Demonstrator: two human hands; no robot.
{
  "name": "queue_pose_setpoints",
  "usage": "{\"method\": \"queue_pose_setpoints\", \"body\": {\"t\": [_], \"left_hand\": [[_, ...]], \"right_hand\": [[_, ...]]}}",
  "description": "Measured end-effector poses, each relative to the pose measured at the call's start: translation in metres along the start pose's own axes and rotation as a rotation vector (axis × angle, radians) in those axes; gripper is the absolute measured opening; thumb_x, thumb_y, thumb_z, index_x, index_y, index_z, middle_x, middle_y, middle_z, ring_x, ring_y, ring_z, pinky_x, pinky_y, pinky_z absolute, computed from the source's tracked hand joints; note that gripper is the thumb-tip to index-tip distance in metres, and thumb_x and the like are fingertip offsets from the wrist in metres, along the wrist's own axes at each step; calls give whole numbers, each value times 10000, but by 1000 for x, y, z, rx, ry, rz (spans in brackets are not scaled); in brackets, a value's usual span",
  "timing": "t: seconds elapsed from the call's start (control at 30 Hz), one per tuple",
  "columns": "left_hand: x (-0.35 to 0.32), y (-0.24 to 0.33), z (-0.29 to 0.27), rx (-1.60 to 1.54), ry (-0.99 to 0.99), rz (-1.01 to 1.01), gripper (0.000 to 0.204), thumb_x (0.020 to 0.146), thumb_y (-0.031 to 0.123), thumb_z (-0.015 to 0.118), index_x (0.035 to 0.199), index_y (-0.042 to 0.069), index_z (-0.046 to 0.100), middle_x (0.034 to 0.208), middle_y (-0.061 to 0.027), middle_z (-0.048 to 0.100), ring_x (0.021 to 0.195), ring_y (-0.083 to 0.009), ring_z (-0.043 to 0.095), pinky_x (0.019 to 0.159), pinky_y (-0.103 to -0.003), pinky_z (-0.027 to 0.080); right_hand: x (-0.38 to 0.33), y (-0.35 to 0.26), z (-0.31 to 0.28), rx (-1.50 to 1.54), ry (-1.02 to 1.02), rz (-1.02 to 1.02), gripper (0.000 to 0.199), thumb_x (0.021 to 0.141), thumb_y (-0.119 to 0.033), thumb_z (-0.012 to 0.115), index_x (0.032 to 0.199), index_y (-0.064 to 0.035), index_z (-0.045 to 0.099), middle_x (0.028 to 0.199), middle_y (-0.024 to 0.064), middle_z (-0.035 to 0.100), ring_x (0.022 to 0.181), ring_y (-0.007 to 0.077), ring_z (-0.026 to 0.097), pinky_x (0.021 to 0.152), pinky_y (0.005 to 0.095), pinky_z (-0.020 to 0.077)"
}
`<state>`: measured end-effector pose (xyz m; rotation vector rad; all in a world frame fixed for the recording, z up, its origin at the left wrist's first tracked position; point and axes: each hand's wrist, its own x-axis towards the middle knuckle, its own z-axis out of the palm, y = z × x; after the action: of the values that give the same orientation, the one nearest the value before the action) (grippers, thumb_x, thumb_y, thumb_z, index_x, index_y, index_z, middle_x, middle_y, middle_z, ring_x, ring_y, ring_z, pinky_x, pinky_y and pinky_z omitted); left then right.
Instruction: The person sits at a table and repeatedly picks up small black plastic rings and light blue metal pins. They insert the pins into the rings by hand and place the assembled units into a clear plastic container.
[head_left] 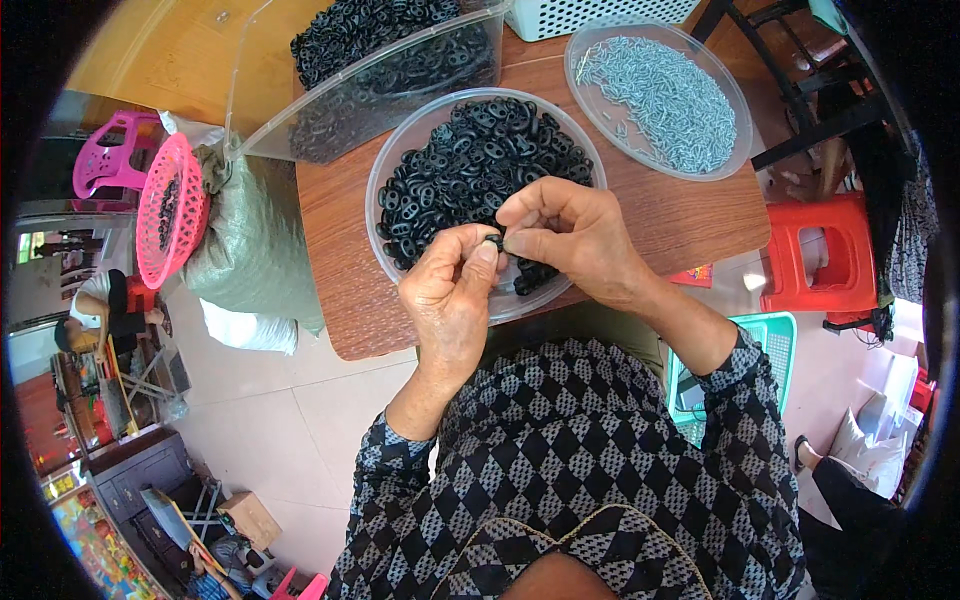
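The left hand (452,290) and the right hand (570,232) meet fingertip to fingertip, both pinching one small black ring (494,241) over the near rim of a clear bowl (383,170) full of black rings. Farther on the brown tabletop (690,215) stand a clear dish of small grey metal pieces (660,95) and a clear bin (300,110) holding more black rings.

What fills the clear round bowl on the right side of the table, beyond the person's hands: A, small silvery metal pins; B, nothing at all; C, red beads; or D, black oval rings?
A: the right-hand clear bowl holds a heap of small silvery metal pins, while the black oval rings fill the bowl just beyond the hands.
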<state>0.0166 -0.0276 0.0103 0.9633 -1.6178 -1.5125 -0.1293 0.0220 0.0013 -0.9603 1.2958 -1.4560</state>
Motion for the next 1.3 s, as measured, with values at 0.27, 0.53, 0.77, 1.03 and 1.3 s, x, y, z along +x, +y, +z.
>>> {"method": "queue_pose_setpoints", "body": {"t": [0.27, 0.53, 0.77, 1.03, 1.3], "left_hand": [[-2, -11, 2, 307, 76, 215, 96, 855, 26, 572, 912, -23, 631, 718, -30, 608, 592, -44, 501, 528, -170, 414], [3, 9, -2, -23, 61, -43, 73, 859, 13, 566, 898, -16, 621, 721, -5, 602, 604, -25, 492, 539, -164, 415], [1, 0, -3, 58, 58, 44, 72, 851, 17, 581, 887, -23, 628, 724, -24, 608, 601, -43, 511, 526, -174, 423], [1, -11, -2, 338, 92, 258, 86, 854, 35, 587, 898, -20, 635, 721, -16, 606, 597, -41, 501, 522, -173, 416], [-4, -11, 2, 188, 87, 166, 69, 845, 10, 588, 891, -26, 624, 712, -25, 598, 597, -57, 513, 513, -191, 420]], "right_hand": [[-2, 3, 8, -97, 38, -64, 132, 788, -20, 614, 912, 17, 592, 741, 11, 584, 674, 59, 533, 602, 217, 456], [0, -3, 10, 47, -15, 5, 187, 809, -12, 615, 992, 4, 578, 870, 7, 584, 772, 50, 551, 682, 195, 468], [-2, 5, 12, -120, 49, -120, 165, 780, 8, 616, 940, -3, 581, 779, 1, 562, 668, 49, 503, 595, 202, 437], [-3, 6, 14, -268, 103, -253, 182, 766, 9, 623, 943, -9, 587, 792, 18, 554, 658, 62, 497, 583, 210, 437], [-5, 2, 11, -233, 88, -197, 149, 767, 18, 614, 911, -8, 590, 788, 38, 561, 663, 68, 512, 586, 214, 443]]}}
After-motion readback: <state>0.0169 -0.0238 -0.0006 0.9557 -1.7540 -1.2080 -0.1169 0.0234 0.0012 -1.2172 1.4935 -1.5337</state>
